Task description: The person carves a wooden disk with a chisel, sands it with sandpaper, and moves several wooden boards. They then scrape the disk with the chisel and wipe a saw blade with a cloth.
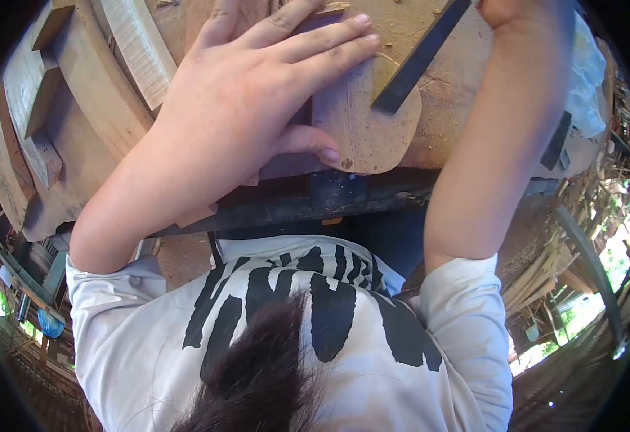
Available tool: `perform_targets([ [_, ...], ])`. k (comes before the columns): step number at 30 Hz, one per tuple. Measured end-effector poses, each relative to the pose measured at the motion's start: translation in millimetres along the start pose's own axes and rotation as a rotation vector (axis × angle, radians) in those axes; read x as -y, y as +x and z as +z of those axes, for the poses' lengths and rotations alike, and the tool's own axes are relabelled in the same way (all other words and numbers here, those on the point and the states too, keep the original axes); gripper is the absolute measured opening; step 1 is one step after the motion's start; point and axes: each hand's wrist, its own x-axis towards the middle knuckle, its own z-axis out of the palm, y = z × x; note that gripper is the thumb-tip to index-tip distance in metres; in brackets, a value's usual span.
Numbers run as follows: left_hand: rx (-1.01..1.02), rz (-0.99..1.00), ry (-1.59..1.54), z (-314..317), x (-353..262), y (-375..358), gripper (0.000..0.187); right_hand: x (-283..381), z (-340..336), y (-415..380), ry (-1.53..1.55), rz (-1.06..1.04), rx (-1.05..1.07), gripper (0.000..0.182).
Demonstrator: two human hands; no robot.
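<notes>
My left hand point(246, 93) lies palm down on a flat, rounded piece of wood point(362, 133), fingers spread over its top and thumb pressed at its lower edge. The piece rests on a sawdust-covered wooden workbench point(452, 79). My right hand point(520, 13) is mostly cut off at the top of the frame, and only the wrist and forearm show well. It grips a long, dark, flat tool point(412, 65), possibly a file or chisel. The tool slants down to the left, and its end sits on the wood piece.
Curved wooden planks and blocks point(77, 86) are stacked on the left. A dark metal bar point(336, 198) runs under the bench's near edge. White plastic point(588, 72) lies at the right, with stacked timber scraps point(545, 273) below. My white printed shirt point(293, 317) fills the bottom.
</notes>
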Motion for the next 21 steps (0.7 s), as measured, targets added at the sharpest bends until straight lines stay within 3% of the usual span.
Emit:
perform_targets([
  [5, 0.017, -0.030, 0.099, 1, -3, 0, 0.090, -8, 11, -4, -0.014, 0.272, -0.130, 0.013],
  [8, 0.004, -0.011, 0.102, 5, 3, 0, 0.089, -15, 3, -2, 0.129, 0.252, -0.110, 0.013],
  [12, 0.048, -0.001, -0.014, 7, 9, -2, 0.088, 13, 18, 5, -0.163, 0.056, -0.073, 0.014],
  [14, -0.069, 0.026, 0.037, 10, 8, -5, 0.087, 5, 14, 14, -0.098, 0.025, -0.010, 0.015],
  [16, -0.071, -0.003, 0.086, 9, 3, -3, 0.087, 5, 14, 11, -0.078, 0.012, 0.029, 0.016],
  [20, -0.059, -0.032, 0.111, 12, 3, -5, 0.086, -8, 12, -12, -0.073, 0.147, -0.135, 0.017],
  [21, -0.073, -0.027, 0.101, 13, 5, -4, 0.086, -10, 6, -7, -0.111, 0.063, -0.073, 0.017],
])
